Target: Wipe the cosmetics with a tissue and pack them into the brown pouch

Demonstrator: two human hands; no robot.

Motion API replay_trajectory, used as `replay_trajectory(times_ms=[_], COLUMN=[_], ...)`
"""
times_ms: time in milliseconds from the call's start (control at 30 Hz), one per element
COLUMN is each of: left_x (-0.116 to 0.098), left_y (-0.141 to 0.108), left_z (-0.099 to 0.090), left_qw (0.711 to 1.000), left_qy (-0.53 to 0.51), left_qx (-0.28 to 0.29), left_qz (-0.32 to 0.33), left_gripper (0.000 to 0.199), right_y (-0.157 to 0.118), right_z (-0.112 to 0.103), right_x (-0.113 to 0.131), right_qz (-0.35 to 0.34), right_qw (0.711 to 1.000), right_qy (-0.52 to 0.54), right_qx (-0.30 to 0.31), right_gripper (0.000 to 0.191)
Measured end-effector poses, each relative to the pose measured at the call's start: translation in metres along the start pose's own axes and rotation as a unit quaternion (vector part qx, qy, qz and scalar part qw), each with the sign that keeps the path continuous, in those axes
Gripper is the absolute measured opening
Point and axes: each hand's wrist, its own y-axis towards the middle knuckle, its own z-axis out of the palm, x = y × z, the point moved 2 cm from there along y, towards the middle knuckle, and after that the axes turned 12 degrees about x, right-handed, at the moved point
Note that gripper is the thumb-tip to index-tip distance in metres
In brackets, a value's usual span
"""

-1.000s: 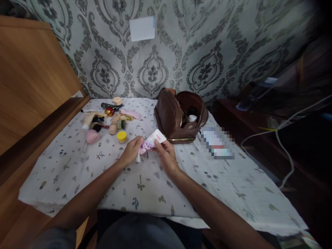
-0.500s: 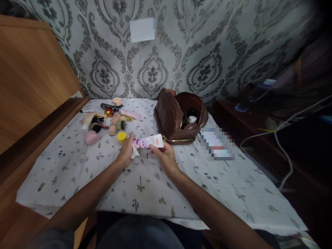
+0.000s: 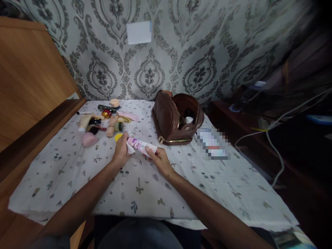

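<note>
A white tube [image 3: 141, 145] with pink and purple print lies tilted between my hands, just above the table. My right hand [image 3: 161, 160] is closed round its flat end, thumb on top. At the other end, my left hand [image 3: 120, 150] pinches a white tissue [image 3: 130, 149] against the tube's cap end; its fingers are partly hidden. A yellow-lidded jar [image 3: 118, 137] peeks out behind my left hand. Past the tube stands an open brown leather bag [image 3: 166, 119], with a white-capped item [image 3: 189, 120] inside.
Several cosmetics lie at the back left, among them a pink sponge [image 3: 89, 139], a green jar [image 3: 118, 126], a beige bottle [image 3: 110, 130] and a pink tube [image 3: 130, 116]. A pixelated flat object [image 3: 213, 144] lies right of the bag. A wooden panel [image 3: 28, 69] borders the left side.
The tube has tilted, its cap end now pointing up and left, and its cap end shows more. My left hand has shifted with the tissue and covers part of the yellow-lidded jar.
</note>
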Motion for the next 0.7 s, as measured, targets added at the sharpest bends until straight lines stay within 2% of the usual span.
replay_trajectory(times_ms=[100,167,200,333,433,500,600,700], left_x=[-0.011,-0.017,-0.018,-0.018,-0.016,-0.014,-0.009,-0.007], left_y=[-0.001,-0.005,-0.008,-0.015,-0.017,-0.017,-0.014,-0.011], left_z=[-0.002,-0.002,-0.001,0.006,0.011,0.012,0.008,0.004], left_qw=[0.991,0.979,0.975,0.96,0.95,0.95,0.955,0.962], left_qy=[0.094,0.151,0.172,0.237,0.255,0.251,0.232,0.222], left_qx=[0.012,0.04,0.05,0.12,0.169,0.179,0.178,0.155], left_qz=[0.096,0.131,0.131,0.084,0.059,0.055,0.044,0.044], left_gripper=[0.045,0.044,0.043,0.039,0.039,0.039,0.041,0.044], right_y=[-0.003,-0.006,-0.007,-0.007,-0.006,-0.005,-0.003,0.001], right_z=[0.005,0.011,0.014,0.014,0.007,0.004,0.004,0.006], right_x=[0.005,0.005,0.005,0.001,0.0,0.0,-0.004,-0.007], right_qz=[-0.026,-0.01,0.004,0.034,0.047,0.047,0.058,0.084], right_qw=[0.998,0.996,0.996,0.994,0.993,0.994,0.991,0.973], right_qy=[-0.027,-0.012,0.006,-0.016,-0.037,-0.015,0.08,0.19], right_qx=[0.046,0.083,0.09,0.102,0.098,0.094,0.094,0.096], right_gripper=[0.047,0.035,0.031,0.056,0.068,0.064,0.049,0.055])
